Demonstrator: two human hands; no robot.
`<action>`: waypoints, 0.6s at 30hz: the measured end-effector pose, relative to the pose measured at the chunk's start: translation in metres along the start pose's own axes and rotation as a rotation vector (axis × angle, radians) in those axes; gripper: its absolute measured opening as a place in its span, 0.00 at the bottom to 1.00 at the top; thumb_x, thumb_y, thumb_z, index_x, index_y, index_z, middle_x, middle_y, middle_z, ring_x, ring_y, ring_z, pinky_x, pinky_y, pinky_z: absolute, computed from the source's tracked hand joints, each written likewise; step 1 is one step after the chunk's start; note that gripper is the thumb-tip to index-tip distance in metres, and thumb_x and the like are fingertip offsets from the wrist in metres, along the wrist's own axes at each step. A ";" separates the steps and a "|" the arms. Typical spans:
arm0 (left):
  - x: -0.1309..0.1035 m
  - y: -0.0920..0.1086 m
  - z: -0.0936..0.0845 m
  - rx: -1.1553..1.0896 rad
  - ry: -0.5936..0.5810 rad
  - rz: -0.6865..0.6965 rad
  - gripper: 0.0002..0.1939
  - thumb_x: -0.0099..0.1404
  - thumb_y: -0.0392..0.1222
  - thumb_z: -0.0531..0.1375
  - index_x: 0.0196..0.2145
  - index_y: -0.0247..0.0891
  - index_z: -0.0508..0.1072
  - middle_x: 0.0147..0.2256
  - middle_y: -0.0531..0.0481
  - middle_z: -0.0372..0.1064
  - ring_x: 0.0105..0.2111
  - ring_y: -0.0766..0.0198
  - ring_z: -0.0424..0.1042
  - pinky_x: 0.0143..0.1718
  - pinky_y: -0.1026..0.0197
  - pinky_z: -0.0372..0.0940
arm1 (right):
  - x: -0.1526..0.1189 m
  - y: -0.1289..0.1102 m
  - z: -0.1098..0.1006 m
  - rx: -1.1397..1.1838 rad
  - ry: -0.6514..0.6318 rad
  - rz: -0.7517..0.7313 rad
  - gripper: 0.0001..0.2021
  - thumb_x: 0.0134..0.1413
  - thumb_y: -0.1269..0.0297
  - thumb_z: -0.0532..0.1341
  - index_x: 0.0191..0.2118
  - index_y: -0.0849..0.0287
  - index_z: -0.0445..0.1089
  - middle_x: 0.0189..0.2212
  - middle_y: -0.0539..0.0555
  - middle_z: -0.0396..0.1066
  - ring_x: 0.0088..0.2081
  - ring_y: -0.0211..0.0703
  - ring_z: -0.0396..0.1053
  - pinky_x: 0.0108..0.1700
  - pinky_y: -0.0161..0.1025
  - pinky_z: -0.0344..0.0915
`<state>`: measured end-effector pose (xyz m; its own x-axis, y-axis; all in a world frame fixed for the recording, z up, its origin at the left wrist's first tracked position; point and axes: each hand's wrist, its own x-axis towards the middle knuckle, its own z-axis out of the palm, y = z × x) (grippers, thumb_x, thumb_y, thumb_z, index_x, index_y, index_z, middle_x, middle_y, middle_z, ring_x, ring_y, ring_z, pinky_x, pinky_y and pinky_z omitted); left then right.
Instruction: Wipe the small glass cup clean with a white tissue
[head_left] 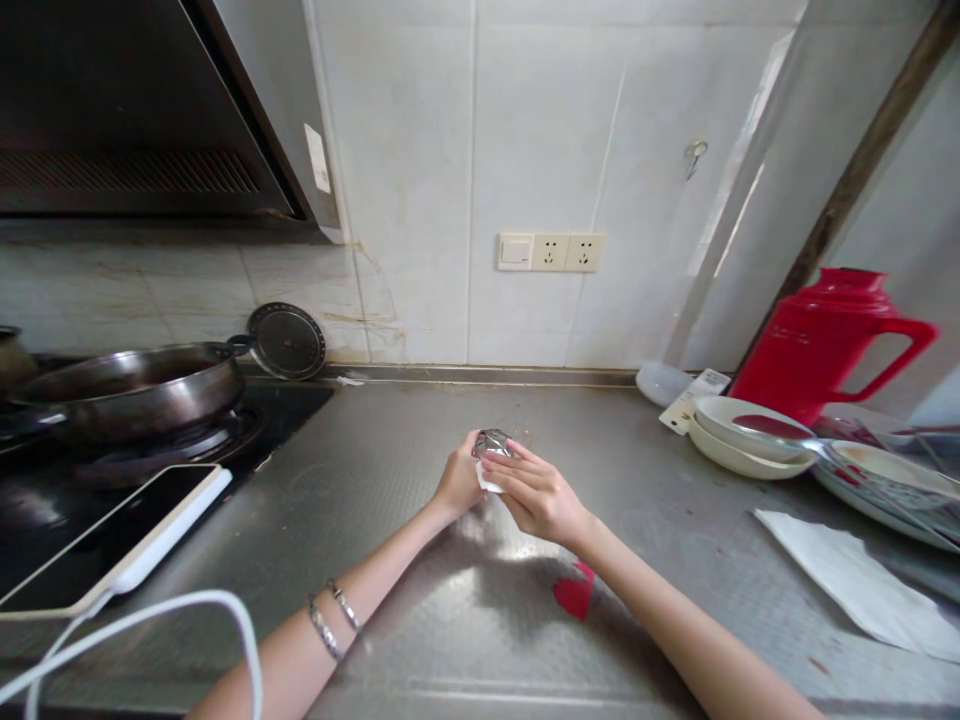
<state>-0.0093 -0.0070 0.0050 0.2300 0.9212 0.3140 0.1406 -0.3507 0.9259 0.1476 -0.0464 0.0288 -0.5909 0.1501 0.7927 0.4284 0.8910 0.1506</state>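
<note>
A: Hands?
B: Left hand [457, 480] and right hand [538, 492] together, clamped round shiny piece [493, 440], tissue [488, 481] between.
A: Piece where?
B: Red patch's [573, 594] eleven o'clock.
A: Progress?
B: Looks underway; what's left, can't tell.

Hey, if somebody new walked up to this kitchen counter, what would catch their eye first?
Probably the bright red jug at the right, behind the stacked bowls. Next, the left hand and right hand, close together around a small silvery object over the middle of the steel counter. The wide metal pan on the stove at left stands out too.
</note>
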 end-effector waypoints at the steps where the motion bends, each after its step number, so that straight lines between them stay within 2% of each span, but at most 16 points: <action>1: 0.000 0.001 0.001 0.016 0.003 -0.010 0.26 0.48 0.42 0.65 0.45 0.35 0.66 0.29 0.52 0.71 0.20 0.70 0.66 0.15 0.70 0.60 | 0.000 0.002 0.000 0.000 0.002 0.005 0.17 0.57 0.77 0.54 0.51 0.59 0.67 0.44 0.58 0.75 0.51 0.45 0.70 0.59 0.52 0.61; 4: 0.000 0.004 0.004 0.029 0.018 -0.046 0.28 0.46 0.42 0.66 0.45 0.35 0.65 0.29 0.53 0.70 0.20 0.69 0.66 0.14 0.70 0.59 | -0.003 0.010 -0.001 0.007 0.050 0.084 0.18 0.58 0.77 0.53 0.51 0.57 0.67 0.45 0.58 0.75 0.51 0.45 0.70 0.60 0.54 0.60; 8: 0.001 0.009 0.007 -0.072 0.004 -0.078 0.27 0.46 0.43 0.66 0.43 0.33 0.65 0.26 0.54 0.68 0.20 0.70 0.65 0.14 0.69 0.60 | -0.008 0.014 0.002 0.087 0.159 0.223 0.18 0.57 0.77 0.54 0.51 0.55 0.68 0.45 0.57 0.75 0.50 0.45 0.71 0.59 0.56 0.61; 13: 0.000 0.014 0.006 -0.161 -0.029 -0.083 0.24 0.46 0.43 0.67 0.40 0.33 0.65 0.24 0.56 0.66 0.18 0.72 0.63 0.15 0.69 0.60 | -0.009 0.012 0.005 0.118 0.147 0.191 0.20 0.57 0.78 0.54 0.52 0.53 0.67 0.46 0.57 0.74 0.51 0.45 0.70 0.59 0.56 0.61; 18: -0.002 0.016 0.005 -0.233 -0.062 -0.088 0.29 0.46 0.46 0.67 0.44 0.33 0.65 0.27 0.53 0.67 0.21 0.71 0.65 0.15 0.70 0.60 | -0.008 0.017 0.001 0.084 0.225 0.264 0.17 0.58 0.76 0.55 0.50 0.53 0.69 0.45 0.57 0.75 0.48 0.46 0.73 0.58 0.56 0.61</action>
<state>-0.0027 -0.0152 0.0181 0.2861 0.9318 0.2232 -0.0610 -0.2147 0.9748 0.1594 -0.0317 0.0243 -0.2982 0.2902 0.9093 0.4833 0.8674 -0.1184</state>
